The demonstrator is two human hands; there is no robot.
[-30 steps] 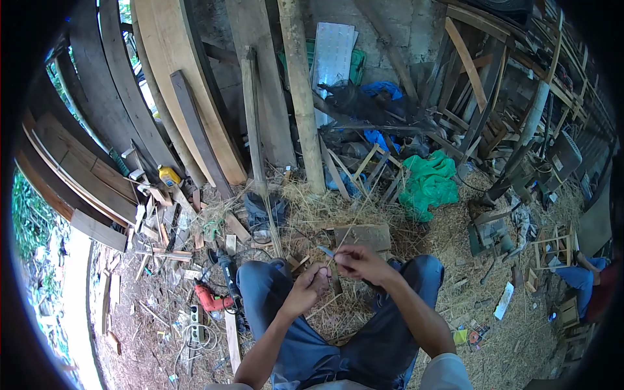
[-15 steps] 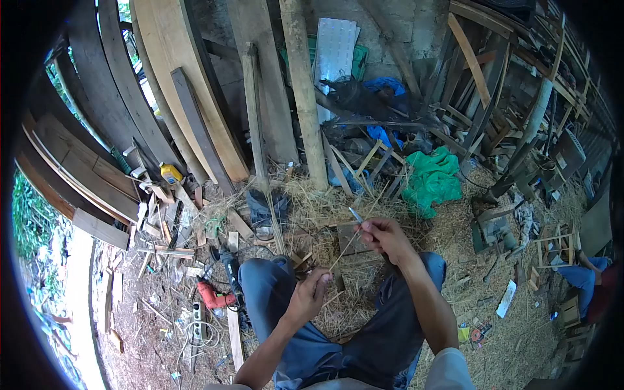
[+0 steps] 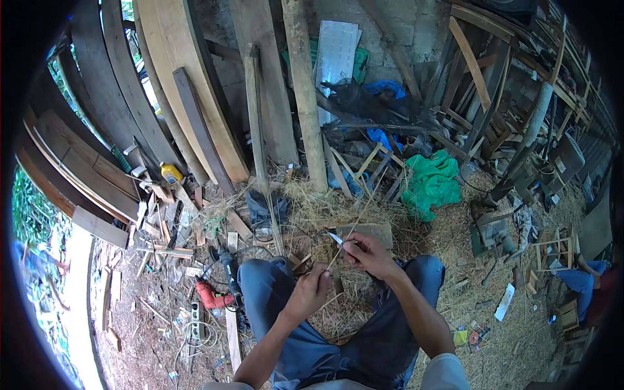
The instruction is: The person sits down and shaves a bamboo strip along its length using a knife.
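My left hand (image 3: 310, 290) is closed around the lower end of a thin strip of wood or bamboo (image 3: 355, 225), which slants up and away to the right. My right hand (image 3: 372, 256) grips a small knife, its handle hidden in the fingers. The pale knife blade (image 3: 335, 238) points forward and left, right beside the strip. Both hands are over the gap between my bent knees. Beyond the right hand a flat wooden block (image 3: 369, 233) lies on the shavings.
To the left lie a red power tool (image 3: 213, 296), a power strip (image 3: 197, 320) with a cord, and wood scraps. Long boards (image 3: 188, 97) lean at the back left. A green sheet (image 3: 431, 184) lies beyond my right knee. Another person (image 3: 580, 284) sits at the far right.
My right hand has come down and left, closer to my left hand, bringing the knife blade toward the strip. The left hand stays nearly in place.
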